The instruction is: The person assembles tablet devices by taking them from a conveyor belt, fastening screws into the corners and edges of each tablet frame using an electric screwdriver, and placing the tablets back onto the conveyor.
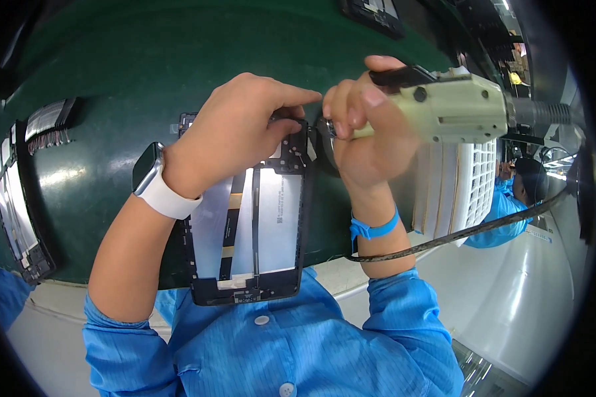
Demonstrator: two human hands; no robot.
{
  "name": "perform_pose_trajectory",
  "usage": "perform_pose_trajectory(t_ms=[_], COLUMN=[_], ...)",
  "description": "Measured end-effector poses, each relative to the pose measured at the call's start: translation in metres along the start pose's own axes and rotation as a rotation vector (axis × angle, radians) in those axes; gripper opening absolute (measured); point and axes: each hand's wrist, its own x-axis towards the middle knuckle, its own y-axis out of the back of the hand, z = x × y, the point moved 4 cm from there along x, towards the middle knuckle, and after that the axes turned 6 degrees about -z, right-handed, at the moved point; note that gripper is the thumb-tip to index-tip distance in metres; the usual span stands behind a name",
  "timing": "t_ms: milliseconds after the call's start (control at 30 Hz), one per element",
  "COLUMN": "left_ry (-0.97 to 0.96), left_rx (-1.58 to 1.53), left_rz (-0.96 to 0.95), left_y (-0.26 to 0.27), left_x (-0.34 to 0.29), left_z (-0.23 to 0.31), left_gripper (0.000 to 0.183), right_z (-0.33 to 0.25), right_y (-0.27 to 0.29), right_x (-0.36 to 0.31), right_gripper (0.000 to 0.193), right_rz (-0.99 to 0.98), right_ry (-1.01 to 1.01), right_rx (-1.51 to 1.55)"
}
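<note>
An opened tablet [278, 218] with a silver metal back plate and dark frame lies in front of me, its near end over the table's edge. My left hand [242, 122] rests over its far end, index finger stretched to the right and thumb apart beneath it; the other fingers are hidden. Just right of that far end, my right hand [371, 126] is wrapped round a pale green power screwdriver [453, 109]. The driver lies sideways, its tail to the right and its nose near my left fingertips. Motion blurs the right hand slightly; the bit is not distinct.
Another opened tablet [10, 198] lies far left, beside a stack of thin dark parts [49, 122]. A third device [376, 14] is at the back. A white plastic crate [480, 182] stands right. A dark cable [457, 235] crosses my right forearm; a person [500, 212] sits beyond.
</note>
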Motion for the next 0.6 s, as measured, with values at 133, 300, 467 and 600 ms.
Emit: perform_pose_trajectory(t_ms=[133,300,467,600], left_ry=[0.048,-0.006,-0.02,0.019], left_rx=[0.004,-0.006,0.04,0.042], left_rz=[-0.035,0.032,0.021,-0.02], left_y=[0.002,0.002,0.005,0.004], left_x=[0.001,-0.001,-0.004,-0.001], left_z=[0.003,0.0,0.005,0.005], left_gripper=[0.034,0.031,0.027,0.024], right_z=[0.009,0.009,0.011,0.009], right_y=[0.003,-0.001,-0.006,-0.005], right_x=[0.003,0.001,-0.002,-0.001], right_gripper=[0.025,0.023,0.021,0.022], right_rz=[0.004,-0.01,-0.035,-0.035], right_ry=[0.067,0.052,0.018,0.032], right_rx=[0.173,0.154,0.169,-0.095])
